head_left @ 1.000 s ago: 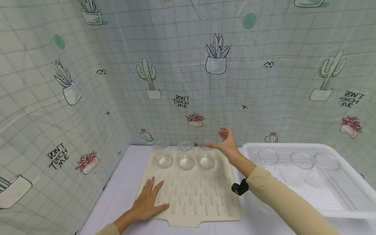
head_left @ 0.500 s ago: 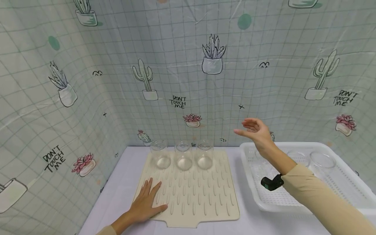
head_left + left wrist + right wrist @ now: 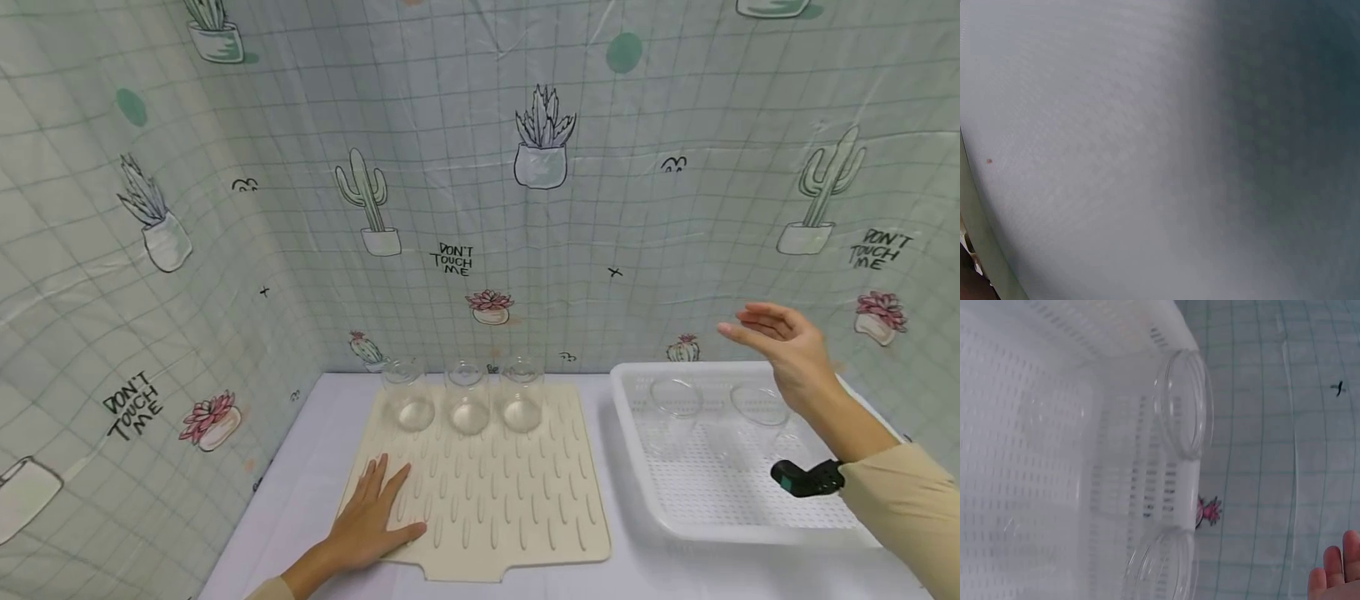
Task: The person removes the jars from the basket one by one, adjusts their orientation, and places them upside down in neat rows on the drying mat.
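Observation:
My left hand (image 3: 363, 521) lies flat, fingers spread, on the lower left of a beige ridged drying mat (image 3: 510, 483). Three clear cups stand in a row near the mat's far edge: a left cup (image 3: 406, 398), a middle cup (image 3: 467, 398) and a right cup (image 3: 522, 398). Over the right part of a white basket (image 3: 750, 534), my right hand (image 3: 787, 350) is raised with nothing in it, its fingers loosely curved. Clear cups stand inside the basket, among them one at left (image 3: 677, 398) and one nearer the hand (image 3: 759, 407). The right wrist view shows fingertips (image 3: 1335, 569) beside the cups.
A cactus-print cloth (image 3: 480, 200) hangs behind and along the left side. White cloth (image 3: 285, 500) covers the table. Perforations cover the basket's floor, and its raised left wall stands just right of the mat. The left wrist view holds mostly blurred pale cloth.
My right hand has moved right, from beside the right cup on the mat to above the basket's right part. My left hand stays on the mat, and the cups have not moved.

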### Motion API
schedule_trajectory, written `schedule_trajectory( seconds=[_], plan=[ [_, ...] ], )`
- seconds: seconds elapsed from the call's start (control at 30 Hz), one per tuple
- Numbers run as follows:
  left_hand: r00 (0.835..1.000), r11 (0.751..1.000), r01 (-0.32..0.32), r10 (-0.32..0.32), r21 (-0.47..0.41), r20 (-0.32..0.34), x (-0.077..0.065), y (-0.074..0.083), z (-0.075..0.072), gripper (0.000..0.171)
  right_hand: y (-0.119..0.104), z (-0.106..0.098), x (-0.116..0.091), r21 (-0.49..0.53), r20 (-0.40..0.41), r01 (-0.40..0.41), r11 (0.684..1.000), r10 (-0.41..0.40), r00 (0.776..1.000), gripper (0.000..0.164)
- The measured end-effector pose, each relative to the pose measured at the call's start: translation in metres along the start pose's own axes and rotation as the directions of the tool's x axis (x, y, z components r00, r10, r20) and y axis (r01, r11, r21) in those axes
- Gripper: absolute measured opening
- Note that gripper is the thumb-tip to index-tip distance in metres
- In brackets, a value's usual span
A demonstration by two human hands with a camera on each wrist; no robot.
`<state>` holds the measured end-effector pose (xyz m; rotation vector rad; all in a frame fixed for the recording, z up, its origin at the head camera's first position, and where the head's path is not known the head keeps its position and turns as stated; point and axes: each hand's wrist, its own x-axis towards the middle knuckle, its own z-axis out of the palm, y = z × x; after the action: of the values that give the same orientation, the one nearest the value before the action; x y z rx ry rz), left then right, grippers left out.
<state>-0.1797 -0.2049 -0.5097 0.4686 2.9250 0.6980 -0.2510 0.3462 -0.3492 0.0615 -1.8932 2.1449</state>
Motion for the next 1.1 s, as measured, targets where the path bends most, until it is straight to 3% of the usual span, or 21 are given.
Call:
schedule_trajectory(
  seconds=[0.37,0.47,0.6,0.7,0.83,0.93,1.1],
  plan=[
    [1.000,1.000,0.004,-0.004,0.003,-0.002,-0.003,-0.004,0.001,0.088,0.013,-0.075,-0.010,0.103,-0.113,-0.042,0.994,0.054,0.992,0.038],
    [1.000,1.000,0.010,-0.010,-0.002,0.005,-0.003,-0.004,0.002,0.089,0.017,-0.087,-0.014,0.043,-0.158,-0.085,0.995,0.091,0.983,0.040],
    [1.000,1.000,0.016,-0.016,-0.023,0.006,-0.002,-0.003,0.001,0.087,0.024,-0.098,-0.016,-0.151,-0.219,-0.151,0.977,0.116,0.969,0.045],
    [1.000,0.999,0.021,-0.021,-0.028,0.005,-0.002,-0.001,0.000,0.087,0.031,-0.106,-0.018,-0.307,-0.238,-0.210,0.928,0.138,0.961,0.050],
    [1.000,0.999,0.026,-0.025,-0.028,0.012,-0.002,0.000,-0.001,0.088,0.041,-0.117,-0.022,-0.460,-0.226,-0.252,0.851,0.162,0.961,0.070],
    [1.000,0.999,0.013,-0.013,-0.033,0.011,-0.002,0.001,-0.001,0.088,0.046,-0.125,-0.025,-0.503,-0.198,-0.244,0.829,0.164,0.966,0.082],
    [1.000,0.999,0.009,-0.008,-0.036,0.015,-0.001,0.003,-0.002,0.088,0.052,-0.135,-0.026,-0.512,-0.117,-0.218,0.831,0.184,0.976,0.082]
  ],
)
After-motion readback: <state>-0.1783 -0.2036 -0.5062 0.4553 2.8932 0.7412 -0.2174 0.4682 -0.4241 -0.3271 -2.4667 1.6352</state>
